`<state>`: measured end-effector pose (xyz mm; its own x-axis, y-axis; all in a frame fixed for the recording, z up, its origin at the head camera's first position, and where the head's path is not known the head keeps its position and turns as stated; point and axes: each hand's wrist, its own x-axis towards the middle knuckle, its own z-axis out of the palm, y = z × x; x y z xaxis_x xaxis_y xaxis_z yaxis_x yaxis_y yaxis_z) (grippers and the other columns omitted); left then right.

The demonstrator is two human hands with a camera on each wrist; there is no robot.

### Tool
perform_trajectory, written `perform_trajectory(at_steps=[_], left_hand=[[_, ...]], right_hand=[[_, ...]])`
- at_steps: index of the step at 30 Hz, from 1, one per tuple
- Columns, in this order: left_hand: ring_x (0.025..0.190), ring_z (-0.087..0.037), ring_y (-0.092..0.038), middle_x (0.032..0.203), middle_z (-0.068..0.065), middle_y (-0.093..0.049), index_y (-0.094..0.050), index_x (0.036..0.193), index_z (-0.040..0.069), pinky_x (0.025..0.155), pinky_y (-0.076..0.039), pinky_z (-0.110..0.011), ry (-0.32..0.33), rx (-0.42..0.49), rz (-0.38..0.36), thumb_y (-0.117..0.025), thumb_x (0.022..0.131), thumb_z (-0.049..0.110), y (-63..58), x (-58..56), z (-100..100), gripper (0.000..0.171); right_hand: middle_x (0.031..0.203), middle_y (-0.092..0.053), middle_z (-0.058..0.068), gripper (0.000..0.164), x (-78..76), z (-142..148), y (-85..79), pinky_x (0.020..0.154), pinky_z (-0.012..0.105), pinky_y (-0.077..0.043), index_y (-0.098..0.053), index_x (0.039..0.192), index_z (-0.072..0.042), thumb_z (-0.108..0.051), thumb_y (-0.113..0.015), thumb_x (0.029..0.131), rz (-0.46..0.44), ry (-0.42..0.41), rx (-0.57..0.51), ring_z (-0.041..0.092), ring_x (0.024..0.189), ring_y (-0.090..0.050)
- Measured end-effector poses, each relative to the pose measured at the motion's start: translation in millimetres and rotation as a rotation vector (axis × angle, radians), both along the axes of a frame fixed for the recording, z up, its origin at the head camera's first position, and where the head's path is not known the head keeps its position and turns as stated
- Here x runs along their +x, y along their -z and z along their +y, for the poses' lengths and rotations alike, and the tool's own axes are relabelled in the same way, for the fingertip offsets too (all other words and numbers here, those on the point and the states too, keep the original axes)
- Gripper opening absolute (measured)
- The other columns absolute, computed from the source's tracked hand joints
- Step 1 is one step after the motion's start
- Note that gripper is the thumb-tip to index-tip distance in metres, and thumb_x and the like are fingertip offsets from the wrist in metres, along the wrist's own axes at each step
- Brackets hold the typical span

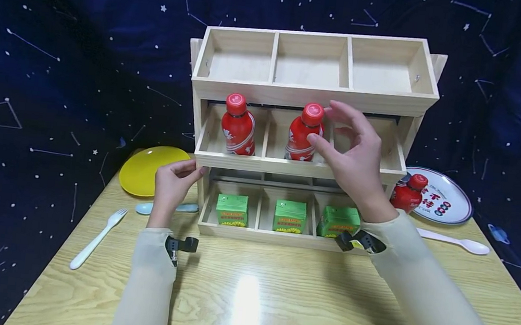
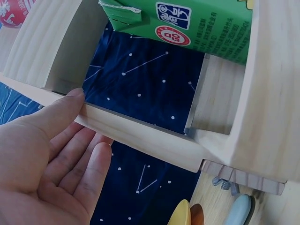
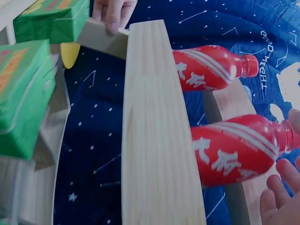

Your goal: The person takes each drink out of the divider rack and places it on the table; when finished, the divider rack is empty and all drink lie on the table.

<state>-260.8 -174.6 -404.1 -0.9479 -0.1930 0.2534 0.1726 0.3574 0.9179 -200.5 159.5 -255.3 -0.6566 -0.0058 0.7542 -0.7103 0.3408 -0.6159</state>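
A three-tier wooden shelf [image 1: 306, 98] stands on the table. My left hand [image 1: 171, 185] grips its left side post, thumb on the near edge and fingers behind, also plain in the left wrist view. In the middle tier, one red bottle [image 1: 238, 131] stands upright in the left compartment and another red bottle [image 1: 298, 140] in the centre one. Around the upper part of the centre bottle, my right hand [image 1: 357, 159] is spread, thumb before its shoulder and fingers right of the cap. The fingers look loose; firm contact is not visible.
Green drink boxes [image 1: 290, 216] sit in the bottom tier. Behind my right wrist is a third red bottle [image 1: 409, 193], beside a white plate [image 1: 445, 197] and pale spoon [image 1: 471, 246]. At left lie a yellow plate [image 1: 139, 174], white fork [image 1: 99, 238] and blue-handled utensil [image 1: 187, 208].
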Motion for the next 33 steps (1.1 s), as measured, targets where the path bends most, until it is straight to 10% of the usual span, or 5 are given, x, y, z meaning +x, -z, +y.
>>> perform_trajectory(at_steps=[19,33], left_hand=[[0.094,-0.019,-0.068,0.104,-0.008,-0.074,-0.073,0.118,0.01,0.082,-0.055,-0.027,-0.012,-0.004,0.018,-0.082,0.082,0.036,-1.6,1.7,-11,0.045],[0.093,-0.021,-0.069,0.102,-0.01,-0.074,-0.074,0.115,0.007,0.081,-0.055,-0.026,-0.003,0.017,0.033,-0.082,0.082,0.03,2.9,1.1,2,0.041]], right_hand=[[0.109,-0.069,0.013,0.046,-43.6,-21,10.0,0.092,0.037,-0.054,-0.067,0.121,0.004,0.01,-0.079,0.077,0.137,-0.06,-0.168,0.019,0.093,-0.064],[0.101,-0.07,0.019,0.051,27.4,26,-24.2,0.094,0.031,-0.052,-0.067,0.111,0.014,-0.013,-0.089,0.074,0.29,-0.023,-0.335,0.024,0.091,-0.065]])
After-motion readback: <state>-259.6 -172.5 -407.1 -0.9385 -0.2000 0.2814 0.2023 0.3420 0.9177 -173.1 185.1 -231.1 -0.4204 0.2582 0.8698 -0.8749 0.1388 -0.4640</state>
